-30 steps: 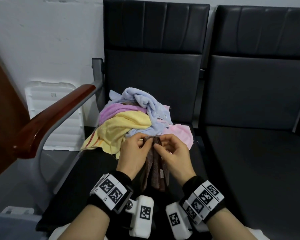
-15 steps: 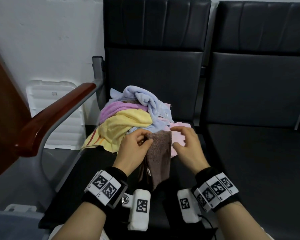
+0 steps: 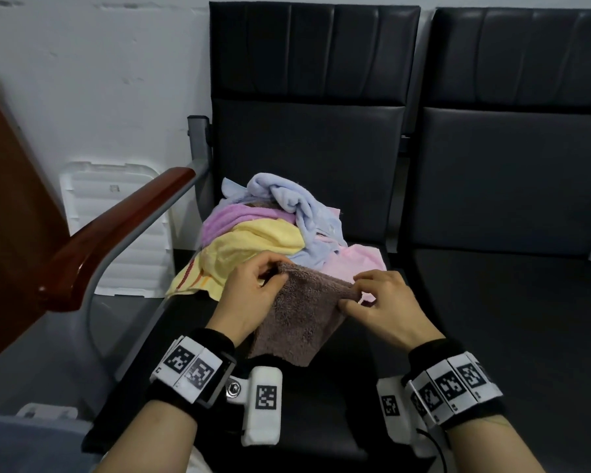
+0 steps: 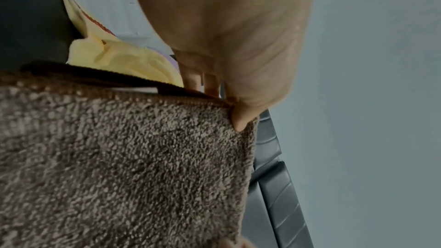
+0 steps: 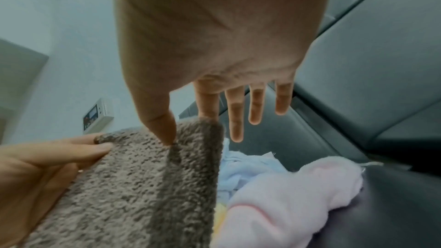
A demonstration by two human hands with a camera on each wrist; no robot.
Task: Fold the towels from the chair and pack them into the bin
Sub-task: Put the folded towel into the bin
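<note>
- Brown towel hangs between both hands, above the near part of the dark chair seat, its top edge stretched roughly level and its lower part draping toward the person.
- Left hand pinches the top left corner: the left wrist view shows the thumb pressed on the near face of the cloth and the fingers curled behind the hem.
- Right hand pinches the top right corner between thumb and forefinger; in the right wrist view the other three fingers are straight, spread and clear of the cloth.
- The cloth looks doubled already, since the left wrist view shows two hemmed edges lying together at the top with a white label between them.
- Just beyond the hands, the unfolded towels sit in a heap on the far part of the seat: yellow towel on the left, purple towel behind it, blue towel on top, pink towel on the right.
- A wooden armrest runs along the left; a second dark seat stands empty to the right.
- I judge the step in hand to be folding, early in the task, with most towels untouched.
- The next move probably calls for bringing the two pinched corners together, keeping the edges aligned so the layers do not slip.
- A blue-grey rim at the near left may be the bin; I cannot tell.
</note>
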